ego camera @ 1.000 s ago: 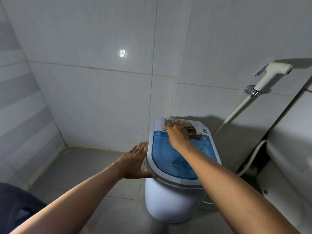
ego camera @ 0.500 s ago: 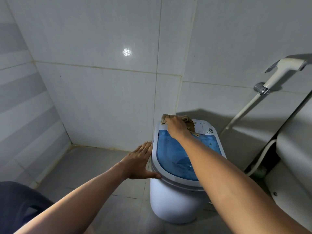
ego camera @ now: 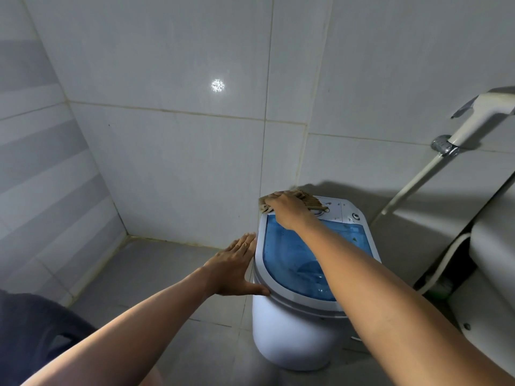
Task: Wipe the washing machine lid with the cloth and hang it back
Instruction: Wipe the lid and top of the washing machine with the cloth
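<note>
Fingers of the right hand (ego camera: 288, 210) lie flat and close together on a brown cloth (ego camera: 309, 201), pressing it down on the far left corner of the washing machine lid (ego camera: 292, 263). A frayed part of the cloth shows to the left of these fingers, at the very edge of the lid, and more of it spreads to their right over the white control panel (ego camera: 344, 208). Just behind the fingertips the tiled wall (ego camera: 167, 149) rises, so almost no room is left there.

The left hand (ego camera: 235, 267) is open, with fingers straight and together, holding nothing. Its thumb rests on the front left rim of the lid, and its fingers lie along the left side of the machine. To the left of this hand the grey floor (ego camera: 156, 263) is free up to the corner of the walls.

Between the two hands the blue transparent window of the lid is uncovered, with small dark specks on it. To the right of the right hand's fingers, well apart, a white bidet sprayer (ego camera: 485, 112) hangs on the wall, with its hose (ego camera: 412, 185) running down. The marks on the control panel are too small to read.
</note>
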